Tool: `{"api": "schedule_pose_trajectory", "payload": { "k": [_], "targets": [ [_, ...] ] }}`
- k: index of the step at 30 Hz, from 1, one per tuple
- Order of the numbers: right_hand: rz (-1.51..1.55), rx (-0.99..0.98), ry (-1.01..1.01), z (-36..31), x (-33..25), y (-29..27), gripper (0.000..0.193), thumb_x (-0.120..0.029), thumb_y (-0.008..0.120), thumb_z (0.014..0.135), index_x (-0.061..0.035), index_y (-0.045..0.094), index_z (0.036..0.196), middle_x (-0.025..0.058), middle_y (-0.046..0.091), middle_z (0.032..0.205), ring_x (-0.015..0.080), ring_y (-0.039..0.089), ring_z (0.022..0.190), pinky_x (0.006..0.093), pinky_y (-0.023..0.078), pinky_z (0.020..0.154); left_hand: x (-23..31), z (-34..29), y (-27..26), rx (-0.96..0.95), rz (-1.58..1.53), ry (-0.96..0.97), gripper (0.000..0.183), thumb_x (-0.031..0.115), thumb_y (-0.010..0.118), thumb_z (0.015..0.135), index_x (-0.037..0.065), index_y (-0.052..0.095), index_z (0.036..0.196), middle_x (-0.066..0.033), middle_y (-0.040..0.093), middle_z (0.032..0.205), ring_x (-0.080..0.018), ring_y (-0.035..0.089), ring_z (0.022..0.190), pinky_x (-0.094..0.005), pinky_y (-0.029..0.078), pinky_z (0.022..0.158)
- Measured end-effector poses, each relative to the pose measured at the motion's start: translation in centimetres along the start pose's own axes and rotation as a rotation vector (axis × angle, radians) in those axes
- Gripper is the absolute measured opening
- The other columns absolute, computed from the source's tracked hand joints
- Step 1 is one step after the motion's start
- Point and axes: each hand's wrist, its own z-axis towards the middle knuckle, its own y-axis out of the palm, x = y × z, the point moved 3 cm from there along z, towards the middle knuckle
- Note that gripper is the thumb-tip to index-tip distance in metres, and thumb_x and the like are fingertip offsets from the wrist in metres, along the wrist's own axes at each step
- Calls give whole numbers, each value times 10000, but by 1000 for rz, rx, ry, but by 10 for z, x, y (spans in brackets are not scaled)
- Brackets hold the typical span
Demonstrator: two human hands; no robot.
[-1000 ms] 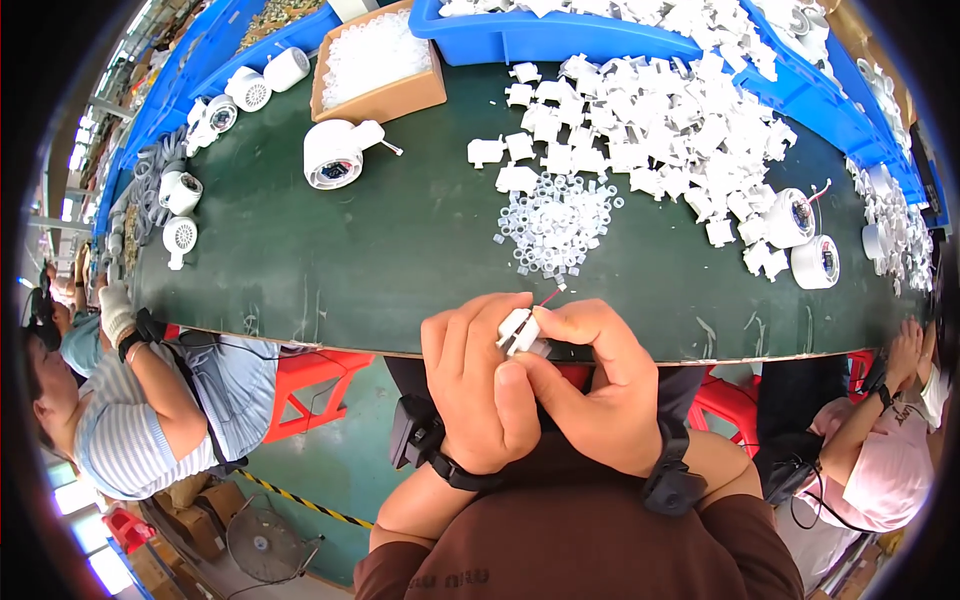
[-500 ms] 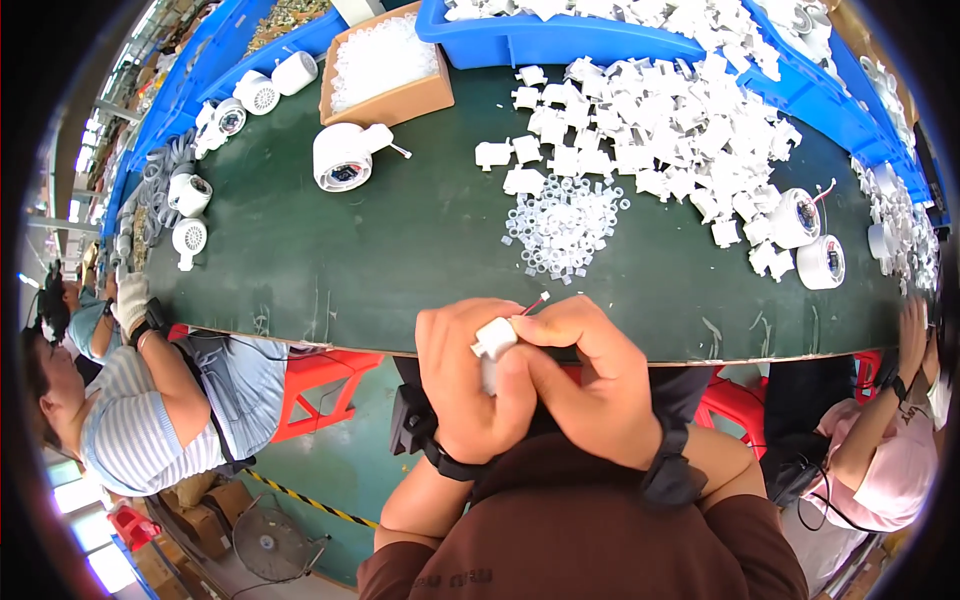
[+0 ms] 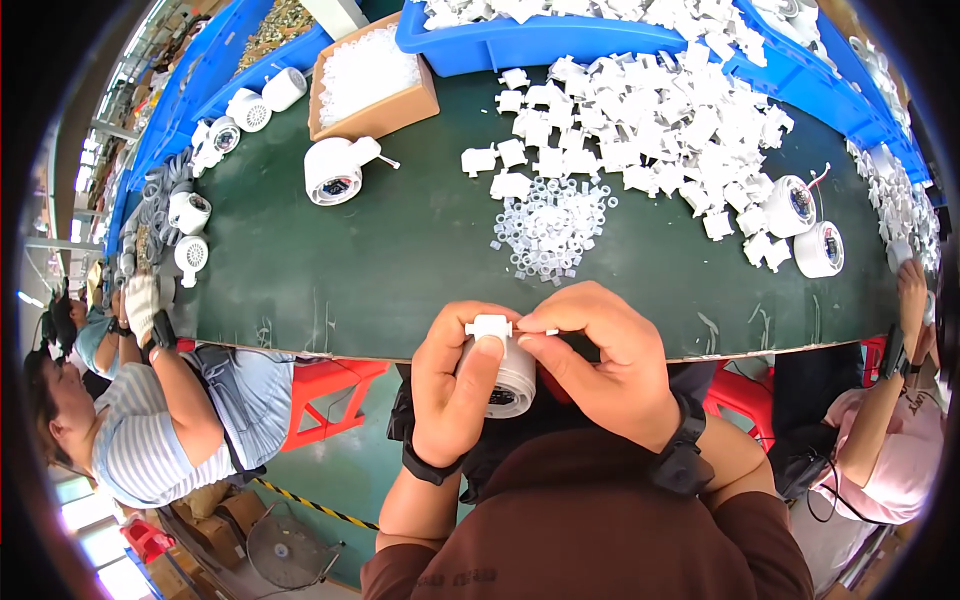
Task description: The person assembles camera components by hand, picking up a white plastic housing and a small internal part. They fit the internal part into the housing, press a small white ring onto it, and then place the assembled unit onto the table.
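My left hand (image 3: 446, 390) is wrapped round a white round housing (image 3: 514, 380), its open face with dark inner parts turned toward me. Under the left thumb, a small white block-shaped fitting (image 3: 490, 325) sits at the housing's top. My right hand (image 3: 615, 365) pinches a thin wire at the fitting's right side. The wire's small white connector (image 3: 552, 332) sticks out past my right fingertips. Just beyond my hands lies a heap of small translucent rings (image 3: 550, 228), and behind it a pile of white block-shaped fittings (image 3: 640, 125).
A similar white housing (image 3: 333, 172) stands left of centre on the green table (image 3: 400, 270); two more (image 3: 820, 250) stand at right. A carton (image 3: 410, 105) of clear parts and blue bins (image 3: 560, 48) line the back. Co-workers (image 3: 150, 420) sit at both sides.
My left hand has turned the housing so its round body and open face show. My right hand has shifted slightly right, and the wire now points sideways rather than up.
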Motion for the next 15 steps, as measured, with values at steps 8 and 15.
{"api": "schedule_pose_trajectory", "payload": {
  "k": [8,15],
  "targets": [
    [34,-81,106,-10,12,-2,191,77,668,936,5,658,1112,106,660,1103,133,643,910,279,507,787,11,4,8,29,449,277,157,89,616,938,12,654,1069,-115,710,1029,-217,634,865,-323,503,795],
    [-268,-53,42,2,-2,-25,150,65,671,940,7,665,1078,73,648,1036,112,631,854,249,519,759,19,9,14,22,897,545,242,96,694,842,13,683,1070,-122,737,1057,-300,611,869,-383,493,795]
  ]
}}
